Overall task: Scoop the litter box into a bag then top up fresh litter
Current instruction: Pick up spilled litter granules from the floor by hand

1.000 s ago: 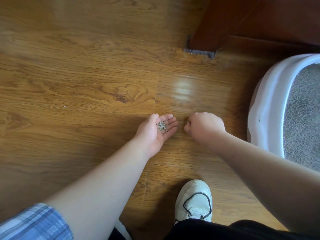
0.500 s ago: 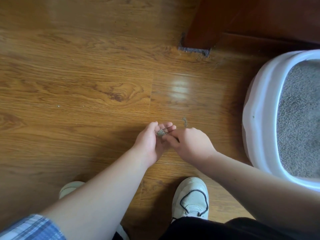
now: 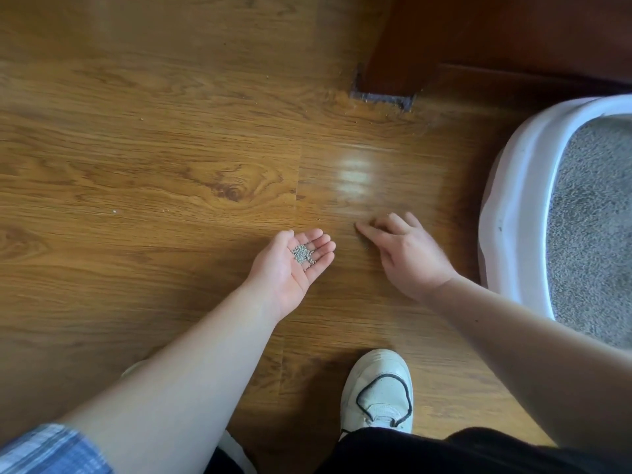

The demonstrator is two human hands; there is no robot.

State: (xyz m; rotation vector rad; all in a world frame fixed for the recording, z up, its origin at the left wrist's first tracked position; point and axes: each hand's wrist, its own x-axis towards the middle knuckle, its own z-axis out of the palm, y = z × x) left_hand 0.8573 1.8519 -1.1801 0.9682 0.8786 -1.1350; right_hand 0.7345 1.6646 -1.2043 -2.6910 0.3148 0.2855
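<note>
- Left hand (image 3: 290, 265): palm up, cupped open, litter grains (image 3: 302, 253) resting in it.
- Right hand (image 3: 407, 254): palm down, fingers spread, fingertips on floor (image 3: 171, 186), nothing gripped.
- Litter box (image 3: 513, 213): far right, on floor.

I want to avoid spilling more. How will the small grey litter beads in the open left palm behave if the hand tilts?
The litter beads look small, round and loose, so they would probably roll off the left hand easily. The palm is only slightly cupped, so little holds them. The wooden floor looks smooth and glossy, so dropped beads would likely scatter.
</note>
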